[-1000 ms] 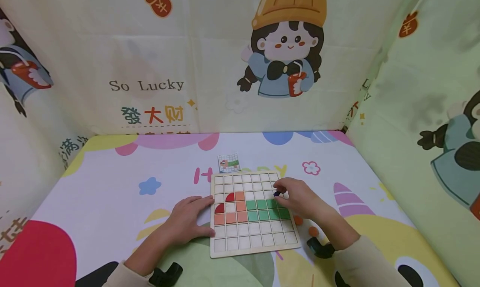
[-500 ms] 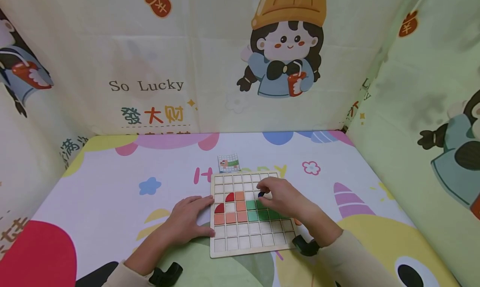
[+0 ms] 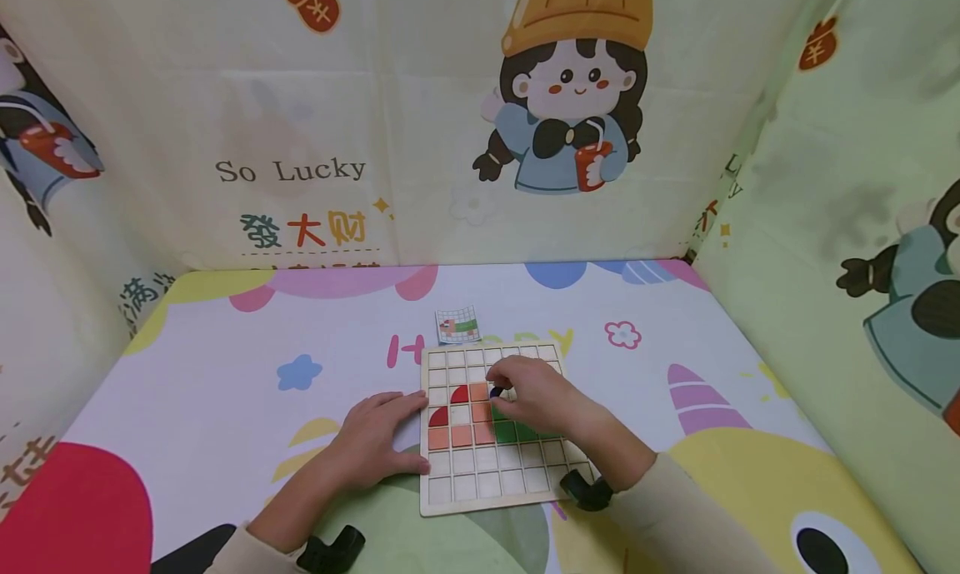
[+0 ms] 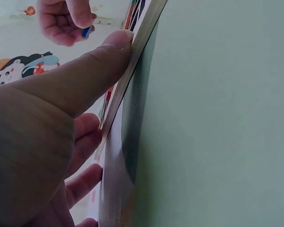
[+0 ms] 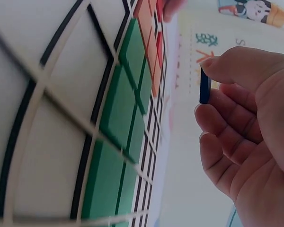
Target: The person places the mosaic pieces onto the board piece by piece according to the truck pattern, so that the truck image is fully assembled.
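A wooden grid board (image 3: pixel 501 506) lies on the table. My left hand (image 3: pixel 375 441) rests along its left side, thumb and fingers touching the edge (image 4: pixel 141 53). Above the board's upper middle, my right hand (image 3: pixel 546 401) pinches a small dark blue tile (image 5: pixel 205 86) between thumb and fingers. In the right wrist view the tile is clear of the board. Green tiles (image 3: pixel 504 431) fill cells on the right half, partly covered by the right hand. Salmon tiles (image 3: pixel 461 436) and two red rounded tiles (image 3: pixel 459 395) sit in cells on the left.
Behind the board lies a small picture card (image 3: pixel 457 326) with a gridded coloured pattern. A patterned cloth (image 3: pixel 225 374) covers the table, and printed cloth walls (image 3: pixel 435 116) stand at the back and both sides.
My right hand has moved left across the board with the blue tile, from the right edge towards the salmon tiles. The left hand has stayed at the board's left edge.
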`<move>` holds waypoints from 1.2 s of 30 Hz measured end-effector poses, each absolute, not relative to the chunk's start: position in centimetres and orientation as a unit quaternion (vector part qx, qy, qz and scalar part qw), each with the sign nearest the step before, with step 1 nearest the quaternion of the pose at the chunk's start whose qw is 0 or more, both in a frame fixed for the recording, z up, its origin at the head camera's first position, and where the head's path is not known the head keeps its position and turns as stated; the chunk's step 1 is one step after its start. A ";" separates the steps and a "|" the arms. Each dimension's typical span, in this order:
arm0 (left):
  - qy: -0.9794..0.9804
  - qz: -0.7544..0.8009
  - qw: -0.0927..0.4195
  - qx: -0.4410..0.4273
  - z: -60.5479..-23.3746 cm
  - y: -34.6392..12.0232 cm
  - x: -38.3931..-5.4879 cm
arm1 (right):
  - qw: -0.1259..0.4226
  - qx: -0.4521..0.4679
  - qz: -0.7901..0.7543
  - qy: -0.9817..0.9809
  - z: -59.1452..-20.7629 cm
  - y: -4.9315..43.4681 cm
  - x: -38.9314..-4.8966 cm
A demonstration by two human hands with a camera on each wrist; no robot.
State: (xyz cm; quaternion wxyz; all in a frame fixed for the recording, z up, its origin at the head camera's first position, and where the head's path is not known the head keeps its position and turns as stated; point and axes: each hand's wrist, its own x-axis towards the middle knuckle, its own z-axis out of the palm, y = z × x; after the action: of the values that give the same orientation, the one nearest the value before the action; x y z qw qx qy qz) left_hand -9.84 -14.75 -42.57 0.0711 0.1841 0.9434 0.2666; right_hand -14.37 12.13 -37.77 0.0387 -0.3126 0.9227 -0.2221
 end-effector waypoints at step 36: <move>0.937 0.277 0.057 0.205 -42.7 -15.2 -9.8 | 0.121 -0.307 -0.169 0.929 -38.8 7.2 -14.0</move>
State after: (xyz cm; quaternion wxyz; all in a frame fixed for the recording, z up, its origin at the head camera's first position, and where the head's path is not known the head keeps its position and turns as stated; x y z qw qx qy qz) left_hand -9.83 -15.20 -42.74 0.0569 0.2046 0.9372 0.2767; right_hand -14.04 7.20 -38.82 0.1208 -0.3065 0.9289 -0.1690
